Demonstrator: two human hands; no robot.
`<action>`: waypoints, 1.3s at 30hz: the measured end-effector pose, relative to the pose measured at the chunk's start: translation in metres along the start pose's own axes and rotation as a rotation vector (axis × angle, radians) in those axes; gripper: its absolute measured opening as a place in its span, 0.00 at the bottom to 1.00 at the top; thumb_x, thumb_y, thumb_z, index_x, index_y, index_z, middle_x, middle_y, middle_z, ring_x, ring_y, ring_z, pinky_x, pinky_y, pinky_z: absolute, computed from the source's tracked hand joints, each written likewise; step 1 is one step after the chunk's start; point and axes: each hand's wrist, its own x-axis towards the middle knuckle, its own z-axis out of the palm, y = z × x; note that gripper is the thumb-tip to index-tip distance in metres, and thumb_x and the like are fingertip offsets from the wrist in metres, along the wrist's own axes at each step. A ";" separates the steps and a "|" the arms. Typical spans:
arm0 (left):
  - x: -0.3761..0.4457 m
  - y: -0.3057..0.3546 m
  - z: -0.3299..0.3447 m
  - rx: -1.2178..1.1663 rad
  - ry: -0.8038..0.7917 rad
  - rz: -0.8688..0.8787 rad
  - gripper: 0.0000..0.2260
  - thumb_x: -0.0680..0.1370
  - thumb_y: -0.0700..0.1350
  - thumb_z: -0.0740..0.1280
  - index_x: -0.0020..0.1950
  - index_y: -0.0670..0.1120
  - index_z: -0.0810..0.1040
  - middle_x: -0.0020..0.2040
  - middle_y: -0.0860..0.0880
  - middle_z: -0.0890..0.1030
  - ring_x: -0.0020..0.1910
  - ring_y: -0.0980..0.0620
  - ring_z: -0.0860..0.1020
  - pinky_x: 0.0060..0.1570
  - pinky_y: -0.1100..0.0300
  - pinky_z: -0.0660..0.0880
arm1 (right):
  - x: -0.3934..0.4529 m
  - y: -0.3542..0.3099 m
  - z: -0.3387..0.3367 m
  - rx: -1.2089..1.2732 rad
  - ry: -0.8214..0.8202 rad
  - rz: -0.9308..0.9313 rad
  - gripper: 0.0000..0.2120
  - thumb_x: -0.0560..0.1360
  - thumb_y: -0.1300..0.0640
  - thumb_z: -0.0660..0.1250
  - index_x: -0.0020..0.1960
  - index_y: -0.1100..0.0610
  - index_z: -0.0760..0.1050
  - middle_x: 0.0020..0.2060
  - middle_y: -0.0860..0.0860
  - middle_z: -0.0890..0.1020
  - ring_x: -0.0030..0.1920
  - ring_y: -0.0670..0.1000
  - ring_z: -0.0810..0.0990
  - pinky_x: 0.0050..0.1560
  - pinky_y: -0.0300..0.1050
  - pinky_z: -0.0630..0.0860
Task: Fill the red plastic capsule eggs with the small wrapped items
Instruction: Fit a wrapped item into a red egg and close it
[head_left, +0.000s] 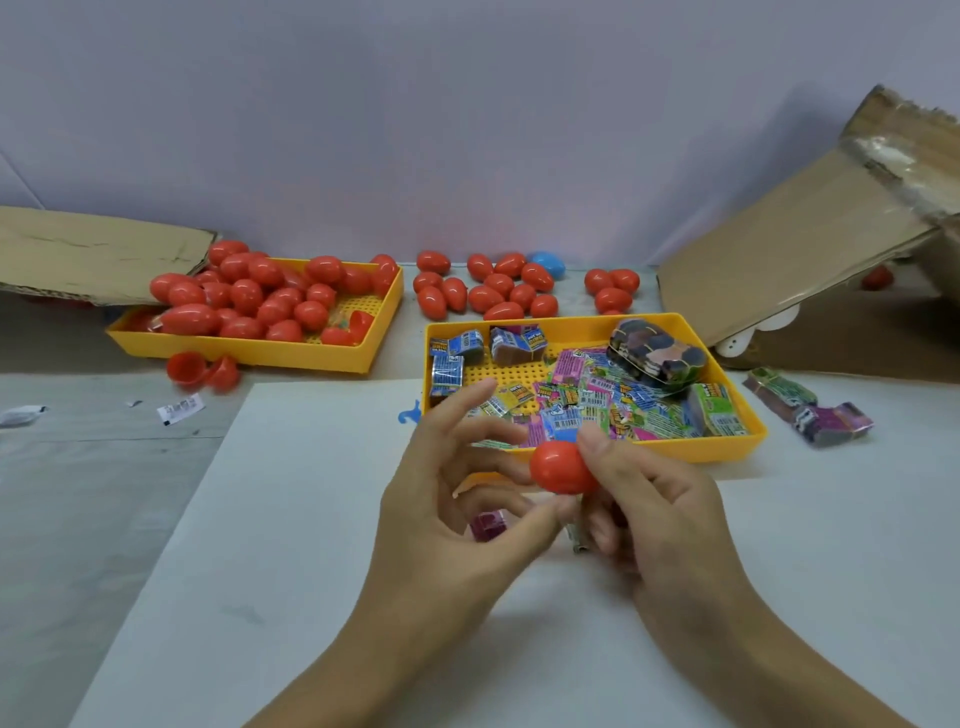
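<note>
My right hand (670, 519) grips a closed red capsule egg (558, 467) between thumb and fingers, just in front of the near tray. My left hand (447, 499) is beside it with fingers spread and relaxed, its thumb tip reaching under the egg. A small magenta wrapped item (488, 525) shows in the gap between my left thumb and fingers; whether it is held or lies on the sheet is unclear. Another wrapped item (577, 543) peeks out under my right fingers. A yellow tray (727, 452) holds several colourful wrapped items (587, 405).
A second yellow tray (311, 358) at back left is heaped with red eggs (249, 296). More red eggs (498, 291) and one blue egg (548, 262) lie by the wall. Two open red halves (202, 370) sit before the left tray. Cardboard flaps (779, 249) stand right and left. Loose packets (810, 410) lie right.
</note>
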 end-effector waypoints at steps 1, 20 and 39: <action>0.002 0.001 -0.001 -0.053 0.031 -0.070 0.22 0.68 0.46 0.79 0.60 0.55 0.79 0.44 0.47 0.81 0.35 0.49 0.81 0.32 0.56 0.79 | 0.001 -0.001 -0.001 0.002 -0.003 0.019 0.24 0.69 0.36 0.69 0.25 0.53 0.73 0.20 0.51 0.69 0.23 0.47 0.65 0.23 0.35 0.62; 0.011 0.003 -0.006 -0.228 -0.006 -0.309 0.14 0.73 0.56 0.69 0.40 0.45 0.82 0.30 0.40 0.79 0.24 0.46 0.78 0.23 0.58 0.75 | 0.001 0.005 -0.005 0.032 -0.285 -0.095 0.20 0.69 0.55 0.72 0.61 0.44 0.82 0.36 0.46 0.82 0.33 0.42 0.78 0.34 0.30 0.73; 0.011 0.002 -0.006 -0.210 -0.014 -0.334 0.25 0.73 0.65 0.64 0.43 0.41 0.79 0.29 0.43 0.77 0.22 0.47 0.73 0.19 0.61 0.68 | -0.001 0.003 -0.002 0.010 -0.205 -0.101 0.18 0.70 0.61 0.72 0.56 0.46 0.84 0.40 0.54 0.86 0.31 0.49 0.81 0.23 0.39 0.71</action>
